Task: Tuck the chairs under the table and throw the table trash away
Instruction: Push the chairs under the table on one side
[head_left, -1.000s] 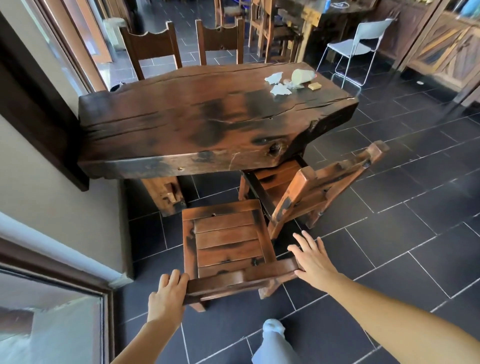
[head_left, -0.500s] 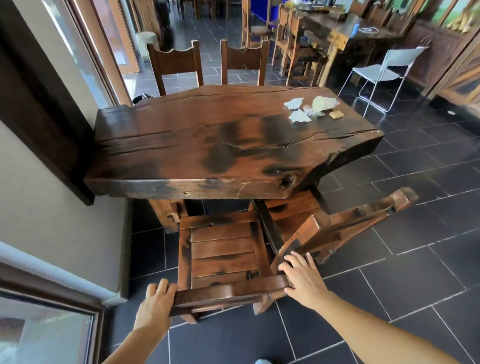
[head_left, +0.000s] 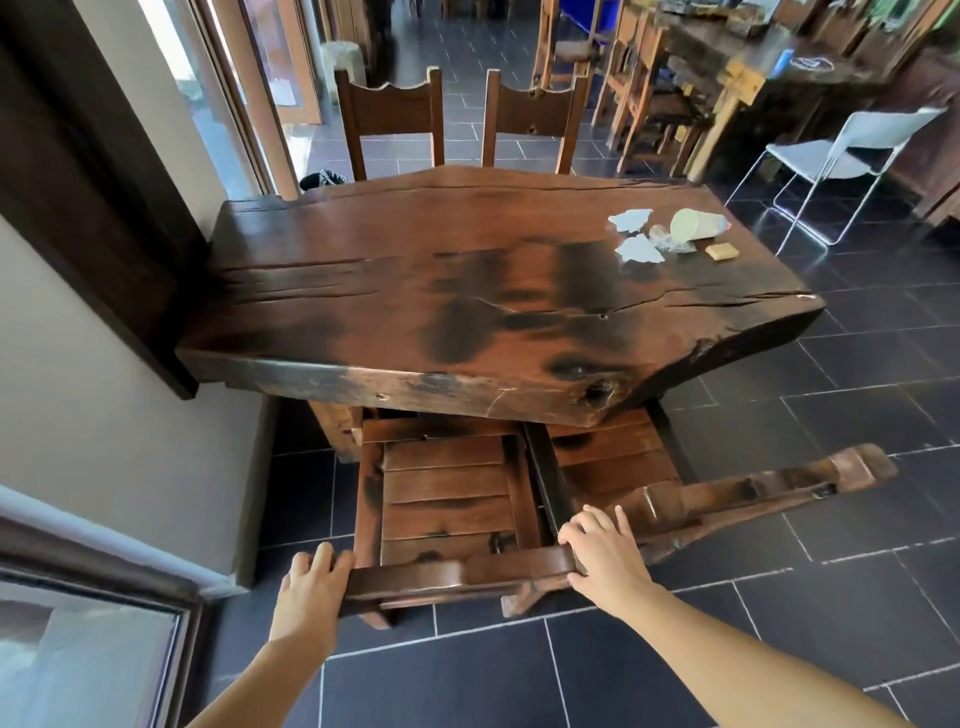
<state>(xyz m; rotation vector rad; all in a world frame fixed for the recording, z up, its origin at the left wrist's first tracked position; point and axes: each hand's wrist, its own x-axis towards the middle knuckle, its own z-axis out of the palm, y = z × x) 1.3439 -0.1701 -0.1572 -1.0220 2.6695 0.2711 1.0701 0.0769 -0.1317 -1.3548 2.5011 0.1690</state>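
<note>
The room was a dark-tiled dining hall with a thick slab table (head_left: 467, 291) standing against the wall on the person's left, its long axis running from left to right across the view. Directly ahead of the person, at the near long edge, stood the near chair (head_left: 452, 499), its slatted seat partly under the tabletop and its back rail lying crosswise, parallel to the table edge. The left hand (head_left: 311, 582) was wrapped over the left end of that rail, fingers curled on top; the right hand (head_left: 602, 551) lay over the right end, fingers loosely spread on the wood, more pressing than gripping. Both hands were equally near, so a straight push away from the body, square to the table edge, looked like what the chair needed. Just beside it to the right, a second chair (head_left: 727, 493) sat skewed, its back angled out to the right. The trash lay well apart at the far right of the tabletop: a tipped cup (head_left: 693, 224), paper scraps (head_left: 636, 249) and a small tan block (head_left: 722, 251).
</note>
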